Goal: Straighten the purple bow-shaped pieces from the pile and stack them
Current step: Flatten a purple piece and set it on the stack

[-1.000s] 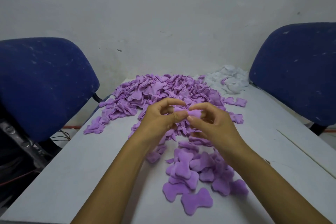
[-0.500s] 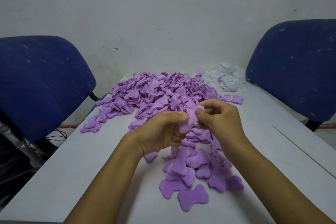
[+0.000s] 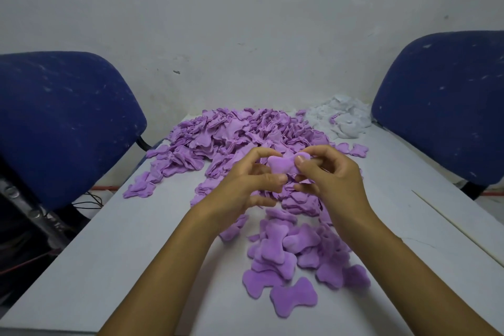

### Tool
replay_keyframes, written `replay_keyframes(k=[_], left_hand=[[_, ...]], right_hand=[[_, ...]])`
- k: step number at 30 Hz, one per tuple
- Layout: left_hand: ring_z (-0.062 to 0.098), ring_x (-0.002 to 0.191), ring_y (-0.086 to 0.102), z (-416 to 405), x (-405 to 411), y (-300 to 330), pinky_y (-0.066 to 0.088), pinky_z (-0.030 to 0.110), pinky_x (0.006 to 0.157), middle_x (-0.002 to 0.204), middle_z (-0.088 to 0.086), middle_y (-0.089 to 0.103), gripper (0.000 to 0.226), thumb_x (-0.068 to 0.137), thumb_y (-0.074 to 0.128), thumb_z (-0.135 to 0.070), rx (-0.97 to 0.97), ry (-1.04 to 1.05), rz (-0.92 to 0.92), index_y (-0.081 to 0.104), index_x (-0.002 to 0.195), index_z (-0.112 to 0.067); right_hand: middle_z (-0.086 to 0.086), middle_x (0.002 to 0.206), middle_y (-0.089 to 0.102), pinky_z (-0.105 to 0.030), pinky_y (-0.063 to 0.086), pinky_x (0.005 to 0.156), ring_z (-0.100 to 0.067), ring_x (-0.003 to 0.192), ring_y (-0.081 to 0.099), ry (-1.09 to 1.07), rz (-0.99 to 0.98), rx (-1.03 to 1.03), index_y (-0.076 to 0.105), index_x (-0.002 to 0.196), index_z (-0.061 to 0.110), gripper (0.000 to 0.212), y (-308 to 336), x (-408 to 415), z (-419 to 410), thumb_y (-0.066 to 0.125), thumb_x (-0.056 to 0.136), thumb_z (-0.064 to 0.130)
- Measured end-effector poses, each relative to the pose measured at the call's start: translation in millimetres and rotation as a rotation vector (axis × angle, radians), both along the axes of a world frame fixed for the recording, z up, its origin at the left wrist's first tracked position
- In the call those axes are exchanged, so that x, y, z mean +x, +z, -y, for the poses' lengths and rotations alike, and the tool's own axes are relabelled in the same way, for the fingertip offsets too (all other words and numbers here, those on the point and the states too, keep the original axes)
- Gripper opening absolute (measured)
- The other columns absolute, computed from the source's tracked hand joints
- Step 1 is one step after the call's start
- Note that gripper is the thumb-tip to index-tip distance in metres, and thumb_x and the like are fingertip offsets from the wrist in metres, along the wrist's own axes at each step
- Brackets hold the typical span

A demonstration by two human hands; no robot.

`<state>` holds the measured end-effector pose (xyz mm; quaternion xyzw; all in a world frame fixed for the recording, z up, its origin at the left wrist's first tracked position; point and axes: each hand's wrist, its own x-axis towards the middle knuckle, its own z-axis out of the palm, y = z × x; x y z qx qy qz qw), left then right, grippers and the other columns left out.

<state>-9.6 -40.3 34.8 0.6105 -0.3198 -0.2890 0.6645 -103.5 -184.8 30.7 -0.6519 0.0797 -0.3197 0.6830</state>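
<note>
A large pile of purple bow-shaped pieces [image 3: 234,133] covers the far middle of the white table [image 3: 109,254]. Above its near edge I hold one purple piece [image 3: 283,164] stretched sideways between both hands. My left hand [image 3: 245,185] pinches its left end with thumb and forefinger. My right hand [image 3: 330,174] pinches its right end the same way. Nearer to me lies a loose heap of flattened purple pieces [image 3: 294,259], several overlapping.
A heap of white pieces [image 3: 341,117] sits at the far right of the table. Blue chair backs stand at the left [image 3: 62,123] and right [image 3: 447,101]. A white wall rises behind. Cables lie on the floor at the left [image 3: 90,199].
Both hands have lifted the held piece slightly and turned it from bunched and upright to spread out sideways between the fingertips.
</note>
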Motion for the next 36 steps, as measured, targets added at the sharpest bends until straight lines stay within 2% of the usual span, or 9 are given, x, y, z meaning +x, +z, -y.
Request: replay_keyframes(k=[6, 11, 15, 18, 22, 25, 27, 30, 36], left_hand=[[0.016, 0.072, 0.064, 3, -1, -1, 0.057, 0.029, 0.067, 0.079, 0.004, 0.068, 0.005, 0.087, 0.069, -0.007, -0.097, 0.266, 0.138, 0.07, 0.091, -0.01], [0.014, 0.065, 0.061, 0, 6, 2, 0.054, 0.024, 0.06, 0.071, 0.001, 0.068, 0.016, 0.086, 0.066, 0.001, -0.128, 0.341, 0.154, 0.073, 0.082, -0.013], [0.01, 0.071, 0.062, -10, 10, 3, 0.051, 0.021, 0.061, 0.078, -0.001, 0.07, 0.016, 0.085, 0.064, -0.029, -0.085, 0.143, 0.143, 0.078, 0.084, -0.022], [0.011, 0.071, 0.059, -15, 23, -2, 0.046, 0.022, 0.058, 0.078, -0.004, 0.067, 0.027, 0.097, 0.053, -0.034, 0.055, 0.321, 0.269, 0.077, 0.086, -0.026], [0.007, 0.065, 0.057, -15, 40, -16, 0.043, 0.015, 0.058, 0.074, -0.01, 0.066, 0.016, 0.091, 0.063, -0.016, 0.325, 0.546, 0.507, 0.071, 0.081, -0.027], [0.009, 0.065, 0.055, -15, 50, -28, 0.037, 0.011, 0.05, 0.084, -0.005, 0.064, 0.018, 0.084, 0.067, -0.011, 0.585, 0.469, 0.653, 0.066, 0.087, -0.028], [0.015, 0.078, 0.053, -12, 52, -39, 0.037, 0.017, 0.056, 0.094, 0.001, 0.057, 0.023, 0.078, 0.073, -0.017, 0.708, 0.372, 0.723, 0.06, 0.095, -0.026], [0.021, 0.092, 0.046, -8, 52, -56, 0.037, 0.031, 0.072, 0.098, 0.002, 0.045, 0.04, 0.074, 0.078, -0.03, 0.8, 0.277, 0.817, 0.051, 0.102, -0.022], [0.031, 0.097, 0.049, -13, 54, -66, 0.041, 0.037, 0.076, 0.102, 0.008, 0.045, 0.036, 0.079, 0.06, -0.01, 0.797, 0.254, 0.92, 0.043, 0.109, -0.021]], right_hand=[[0.002, 0.074, 0.069, -0.025, 0.058, 0.062, -0.016, 0.07, 0.07, 0.027, -0.027, -0.025, 0.069, 0.102, 0.012, 0.012, 1, 0, -3, 0.069, 0.09, 0.014], [-0.002, 0.075, 0.067, -0.027, 0.057, 0.059, -0.015, 0.069, 0.065, 0.05, -0.036, 0.048, 0.071, 0.096, 0.013, 0.012, 2, 2, 1, 0.065, 0.09, 0.004], [0.002, 0.082, 0.066, -0.028, 0.054, 0.061, -0.011, 0.075, 0.063, 0.14, -0.074, 0.021, 0.073, 0.092, 0.02, 0.02, 2, 1, 10, 0.058, 0.091, 0.006], [0.006, 0.081, 0.067, -0.027, 0.052, 0.062, -0.011, 0.073, 0.061, 0.012, -0.086, 0.018, 0.073, 0.088, 0.023, 0.019, -1, 5, 19, 0.057, 0.093, 0.013], [0.009, 0.09, 0.068, -0.026, 0.049, 0.072, -0.01, 0.075, 0.059, -0.213, -0.237, -0.504, 0.068, 0.084, 0.028, 0.021, -18, 16, 18, 0.06, 0.09, 0.01], [0.003, 0.092, 0.064, -0.031, 0.047, 0.079, -0.013, 0.078, 0.059, -0.094, -0.315, -0.815, 0.067, 0.085, 0.028, 0.019, -27, 30, 4, 0.06, 0.088, 0.01], [0.0, 0.093, 0.062, -0.035, 0.047, 0.082, -0.018, 0.084, 0.059, -0.009, -0.384, -0.946, 0.069, 0.09, 0.026, 0.016, -32, 41, -4, 0.059, 0.087, 0.013], [-0.003, 0.094, 0.065, -0.036, 0.045, 0.084, -0.022, 0.091, 0.06, 0.036, -0.395, -0.996, 0.071, 0.094, 0.021, 0.019, -37, 53, -12, 0.059, 0.085, 0.011], [-0.005, 0.099, 0.069, -0.039, 0.047, 0.089, -0.024, 0.095, 0.062, 0.078, -0.39, -0.993, 0.071, 0.095, 0.019, 0.02, -46, 66, -20, 0.058, 0.085, 0.008]])
